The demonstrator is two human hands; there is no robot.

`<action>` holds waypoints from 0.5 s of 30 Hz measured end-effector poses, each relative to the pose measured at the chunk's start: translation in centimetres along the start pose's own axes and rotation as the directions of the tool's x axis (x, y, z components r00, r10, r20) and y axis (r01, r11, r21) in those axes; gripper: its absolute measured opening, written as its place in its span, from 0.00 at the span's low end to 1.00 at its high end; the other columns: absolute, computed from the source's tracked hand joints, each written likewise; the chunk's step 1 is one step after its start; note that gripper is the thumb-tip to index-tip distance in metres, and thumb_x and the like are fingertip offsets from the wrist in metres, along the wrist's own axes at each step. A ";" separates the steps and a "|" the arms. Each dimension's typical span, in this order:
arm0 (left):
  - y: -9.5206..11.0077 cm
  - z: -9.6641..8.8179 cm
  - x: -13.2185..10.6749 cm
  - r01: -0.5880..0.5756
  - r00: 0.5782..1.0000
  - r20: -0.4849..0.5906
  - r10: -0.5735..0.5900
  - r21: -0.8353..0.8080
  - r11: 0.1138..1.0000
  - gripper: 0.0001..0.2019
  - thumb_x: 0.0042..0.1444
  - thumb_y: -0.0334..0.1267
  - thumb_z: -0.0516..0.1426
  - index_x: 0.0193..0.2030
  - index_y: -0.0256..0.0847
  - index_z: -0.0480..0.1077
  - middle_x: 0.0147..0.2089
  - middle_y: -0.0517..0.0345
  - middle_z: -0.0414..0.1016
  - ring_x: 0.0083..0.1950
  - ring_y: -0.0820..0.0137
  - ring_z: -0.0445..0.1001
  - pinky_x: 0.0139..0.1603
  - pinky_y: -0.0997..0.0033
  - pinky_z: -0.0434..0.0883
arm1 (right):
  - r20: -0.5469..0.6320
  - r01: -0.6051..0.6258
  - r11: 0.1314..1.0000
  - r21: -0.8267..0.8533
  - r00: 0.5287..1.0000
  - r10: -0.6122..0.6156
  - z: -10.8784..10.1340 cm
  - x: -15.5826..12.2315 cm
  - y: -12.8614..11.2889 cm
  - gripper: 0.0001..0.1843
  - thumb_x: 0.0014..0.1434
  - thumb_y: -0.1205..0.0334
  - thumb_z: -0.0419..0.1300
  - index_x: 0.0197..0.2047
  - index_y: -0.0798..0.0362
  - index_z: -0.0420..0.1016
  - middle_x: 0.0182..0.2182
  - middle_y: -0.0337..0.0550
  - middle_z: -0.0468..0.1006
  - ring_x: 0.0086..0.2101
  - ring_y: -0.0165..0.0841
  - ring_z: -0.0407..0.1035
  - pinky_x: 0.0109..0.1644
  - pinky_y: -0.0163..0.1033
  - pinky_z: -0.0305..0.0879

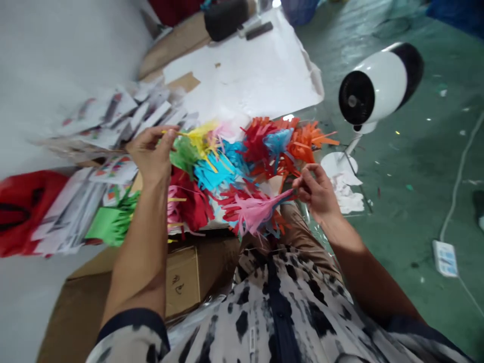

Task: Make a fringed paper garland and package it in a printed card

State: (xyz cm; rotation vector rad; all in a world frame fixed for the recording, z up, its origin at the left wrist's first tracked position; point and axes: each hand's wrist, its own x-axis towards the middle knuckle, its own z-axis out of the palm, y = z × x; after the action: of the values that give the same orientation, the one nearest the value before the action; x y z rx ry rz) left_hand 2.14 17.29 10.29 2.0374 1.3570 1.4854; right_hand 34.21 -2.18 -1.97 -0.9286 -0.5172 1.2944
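Note:
My left hand is closed in a pinch on the narrow end of a yellow paper tassel, whose fringe spreads rightward. With thumb and fingertips, my right hand grips the twisted end of a pink paper tassel. Its strips fan out to the left, over red ones. Between the hands lie a blue tassel, a dark red tassel and an orange tassel. A light green tassel is close beside my left fingers. Some tassels overlap, hiding their ends.
Stacks of printed white packets lie at the left, near green fringed paper and a red bag. A white sheet covers the far surface. A white-and-black fan stands right; a power strip lies on the green floor.

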 end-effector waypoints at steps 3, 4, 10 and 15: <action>0.6 -0.8 1.6 0.033 0.988 -0.149 -0.038 -0.031 0.999 0.19 0.72 0.55 0.58 0.49 0.38 0.70 0.44 0.67 0.80 0.42 0.79 0.77 0.37 0.73 0.70 | -0.012 -0.004 1.000 -0.001 1.000 0.004 0.0 0.2 0.1 0.29 0.53 0.41 0.75 0.43 0.44 0.63 0.24 0.30 0.77 0.16 0.21 0.51 0.20 0.30 0.41; 0.9 -1.1 2.2 0.040 0.982 -0.184 -0.052 -0.068 0.997 0.18 0.75 0.54 0.55 0.52 0.39 0.68 0.44 0.68 0.79 0.44 0.79 0.77 0.39 0.73 0.70 | -0.017 -0.002 1.000 -0.007 1.000 0.002 0.1 0.2 0.1 0.30 0.52 0.40 0.75 0.43 0.44 0.63 0.23 0.30 0.76 0.16 0.21 0.51 0.20 0.30 0.41; 1.5 -1.8 5.1 -0.071 0.973 -0.227 -0.026 -0.405 0.911 0.29 0.70 0.66 0.48 0.68 0.50 0.59 0.37 0.66 0.68 0.40 0.78 0.74 0.41 0.73 0.69 | -0.072 0.017 0.998 -0.057 0.997 -0.021 0.4 -0.1 0.1 0.29 0.52 0.40 0.75 0.42 0.44 0.63 0.22 0.28 0.73 0.16 0.21 0.52 0.18 0.28 0.42; 1.0 -0.8 5.3 -0.126 0.984 -0.162 0.080 -0.294 0.948 0.31 0.69 0.64 0.52 0.71 0.50 0.64 0.34 0.67 0.66 0.30 0.77 0.56 0.34 0.70 0.61 | -0.118 -0.006 0.997 -0.072 0.993 -0.002 0.3 -0.2 0.1 0.30 0.50 0.41 0.76 0.42 0.45 0.64 0.22 0.29 0.72 0.19 0.23 0.59 0.19 0.26 0.45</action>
State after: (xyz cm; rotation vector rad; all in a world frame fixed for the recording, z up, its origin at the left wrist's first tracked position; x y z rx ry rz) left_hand 2.13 20.78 14.52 1.8587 1.0062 1.7970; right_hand 33.85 -2.29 -1.89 -1.0595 -0.4728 1.2208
